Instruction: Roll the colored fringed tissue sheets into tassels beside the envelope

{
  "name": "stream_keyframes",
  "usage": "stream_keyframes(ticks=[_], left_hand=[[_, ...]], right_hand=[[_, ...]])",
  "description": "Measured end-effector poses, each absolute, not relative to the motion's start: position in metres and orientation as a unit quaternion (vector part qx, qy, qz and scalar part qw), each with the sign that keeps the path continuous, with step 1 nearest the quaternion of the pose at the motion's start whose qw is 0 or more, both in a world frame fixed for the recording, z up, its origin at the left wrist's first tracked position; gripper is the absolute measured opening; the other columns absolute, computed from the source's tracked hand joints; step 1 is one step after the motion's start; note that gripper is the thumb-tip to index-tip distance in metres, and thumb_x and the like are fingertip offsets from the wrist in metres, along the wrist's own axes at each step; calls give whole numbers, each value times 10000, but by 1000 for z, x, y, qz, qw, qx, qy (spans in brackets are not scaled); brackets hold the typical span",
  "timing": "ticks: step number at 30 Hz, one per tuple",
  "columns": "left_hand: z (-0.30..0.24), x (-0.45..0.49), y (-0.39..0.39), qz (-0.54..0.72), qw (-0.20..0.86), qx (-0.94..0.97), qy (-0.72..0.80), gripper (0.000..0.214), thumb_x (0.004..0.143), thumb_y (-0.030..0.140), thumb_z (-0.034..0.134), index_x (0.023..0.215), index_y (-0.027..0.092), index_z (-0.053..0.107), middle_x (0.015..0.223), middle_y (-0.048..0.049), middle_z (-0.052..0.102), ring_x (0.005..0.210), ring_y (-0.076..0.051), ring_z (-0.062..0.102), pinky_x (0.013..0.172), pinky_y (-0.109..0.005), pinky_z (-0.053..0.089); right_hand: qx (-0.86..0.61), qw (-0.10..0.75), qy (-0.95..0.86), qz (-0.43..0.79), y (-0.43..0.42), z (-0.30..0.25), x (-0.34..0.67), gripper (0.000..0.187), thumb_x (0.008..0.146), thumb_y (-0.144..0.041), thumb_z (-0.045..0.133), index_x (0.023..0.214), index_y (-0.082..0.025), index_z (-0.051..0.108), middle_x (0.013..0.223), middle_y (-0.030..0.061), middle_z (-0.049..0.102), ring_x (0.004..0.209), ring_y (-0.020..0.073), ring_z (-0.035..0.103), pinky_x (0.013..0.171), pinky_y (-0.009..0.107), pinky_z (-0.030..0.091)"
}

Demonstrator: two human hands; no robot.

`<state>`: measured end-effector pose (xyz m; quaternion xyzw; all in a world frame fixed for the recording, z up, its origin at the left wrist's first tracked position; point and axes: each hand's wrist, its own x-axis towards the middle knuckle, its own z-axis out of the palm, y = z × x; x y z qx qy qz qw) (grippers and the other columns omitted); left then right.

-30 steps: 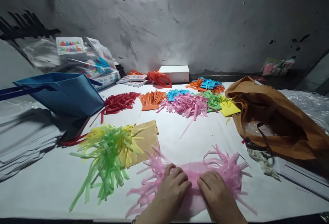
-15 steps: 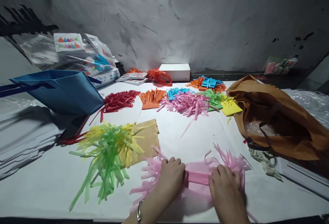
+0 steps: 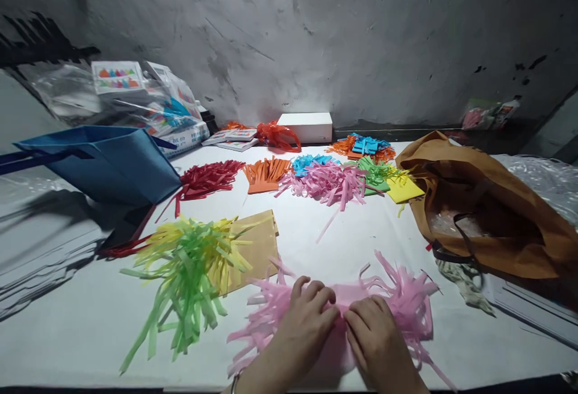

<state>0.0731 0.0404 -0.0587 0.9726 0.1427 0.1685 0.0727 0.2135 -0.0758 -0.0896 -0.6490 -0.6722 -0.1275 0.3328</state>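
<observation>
A pink tissue paper tassel [image 3: 409,300] lies across the front of the white table, fringed at both ends with a plain middle band. My left hand [image 3: 311,315] grips its middle from the left, fingers curled. Close beside it, my right hand [image 3: 372,328] pinches the same band from the right, the two hands' fingertips nearly meeting. The paper between the fingertips is mostly hidden by the hands. Left of my hands, a green and yellow fringed tassel [image 3: 189,279] rests partly over a tan paper sheet [image 3: 255,249].
A blue bag [image 3: 112,165] stands at the left and an open brown bag [image 3: 487,207] at the right. Along the back lie red fringe [image 3: 210,180], orange fringe [image 3: 266,176], pink fringe [image 3: 327,183], yellow paper [image 3: 405,189] and a white box [image 3: 304,127].
Both hands have moved inward along the pink tassel's middle band, from clearly apart to almost touching. The band between them is now mostly covered.
</observation>
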Motion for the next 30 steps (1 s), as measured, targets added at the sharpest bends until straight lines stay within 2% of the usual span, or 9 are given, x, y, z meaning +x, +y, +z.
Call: stream_keyframes(ticks=[3,6,9,12,18,21,24,27,30], left_hand=[[-70,72,39,190,59,975,104,181,889,163,709,774,193,572,821,14,647,825,-188,522,907,-408,289],[-74,67,42,174,79,974,120,181,883,156,713,765,193,581,768,22,639,796,-182,513,860,-392,291],[-71,60,44,153,119,969,151,126,872,123,699,813,213,634,815,22,671,842,-189,535,857,-400,289],[-65,58,41,122,147,958,214,144,867,77,649,827,214,665,885,0,697,885,-207,561,861,-419,300],[-51,73,31,34,119,934,334,154,898,128,567,845,174,704,971,-83,702,947,-284,597,864,-480,357],[-51,79,32,28,117,934,336,153,892,134,570,838,165,709,957,-89,702,939,-294,607,849,-481,375],[-53,80,34,29,116,935,333,165,898,126,561,843,164,711,953,-89,700,944,-298,606,847,-481,376],[-54,78,35,35,115,936,330,147,903,123,572,858,170,703,957,-84,693,939,-289,596,849,-479,366],[-54,73,36,47,126,946,294,107,886,123,644,910,215,691,1033,-41,684,965,-245,580,879,-435,353]], right_hand=[[-645,322,-681,-128,-78,-91,214,250,935,-55,411,813,-202,572,773,13,564,742,189,482,841,366,361],[-654,319,-674,-133,-85,-97,220,317,944,-40,350,773,-207,558,743,11,541,733,189,470,863,369,362],[-676,318,-651,-135,-96,-102,229,280,955,-64,376,864,-214,595,835,22,585,858,209,516,961,400,337],[-727,273,-616,-131,-100,-102,234,228,955,-85,432,904,-236,595,935,22,615,974,230,541,1034,450,291],[-777,219,-574,-135,-88,-99,235,163,926,-155,508,805,-231,585,835,50,605,840,281,530,895,513,334],[-777,238,-565,-143,-84,-94,232,122,923,-156,524,875,-232,607,929,61,639,920,287,550,955,533,308],[-712,297,-623,-129,-81,-89,226,158,926,-108,520,922,-240,606,948,25,639,948,232,553,1025,478,273],[-647,311,-686,-118,-76,-87,220,247,913,-33,484,780,-226,563,750,-21,575,773,175,518,954,390,299],[-650,304,-686,-125,-73,-88,218,260,890,-18,489,729,-218,533,710,-16,542,714,175,479,890,370,307]])
